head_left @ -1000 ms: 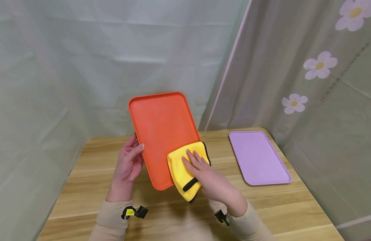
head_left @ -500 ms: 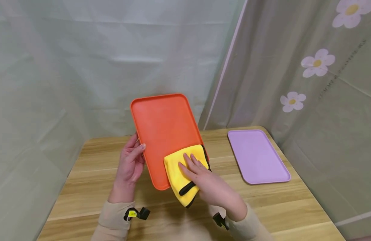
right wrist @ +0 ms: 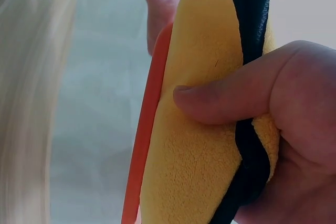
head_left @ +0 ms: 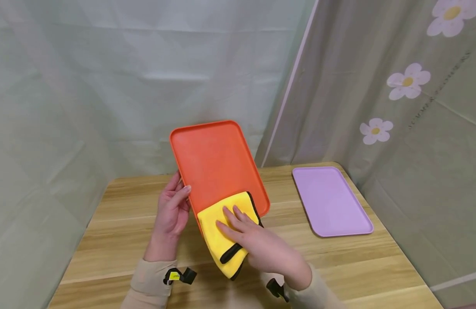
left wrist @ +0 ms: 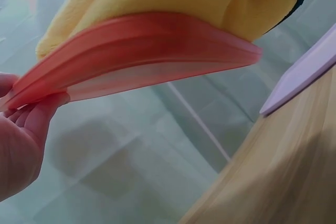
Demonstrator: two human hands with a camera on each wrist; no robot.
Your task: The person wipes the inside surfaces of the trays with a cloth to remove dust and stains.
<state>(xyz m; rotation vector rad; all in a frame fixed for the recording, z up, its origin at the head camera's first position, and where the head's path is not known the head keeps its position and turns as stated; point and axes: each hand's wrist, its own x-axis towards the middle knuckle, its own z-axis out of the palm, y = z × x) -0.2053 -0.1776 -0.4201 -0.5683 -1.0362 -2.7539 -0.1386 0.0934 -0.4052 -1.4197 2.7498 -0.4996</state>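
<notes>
Yellow cloth [head_left: 212, 227], right hand [head_left: 257, 242] spread atop, covers the near-left corner of the orange tray [head_left: 218, 165]; left hand [head_left: 172, 214] pinches its long side.

"What's the table [head_left: 118, 240] like?"
"Light brown wood, with streaky grain running across it; its far right corner is rounded."
"And what lies on it?"
"A lilac tray [head_left: 332, 201], flat, rim upward; it sits at the right, near the table's edge."
</notes>
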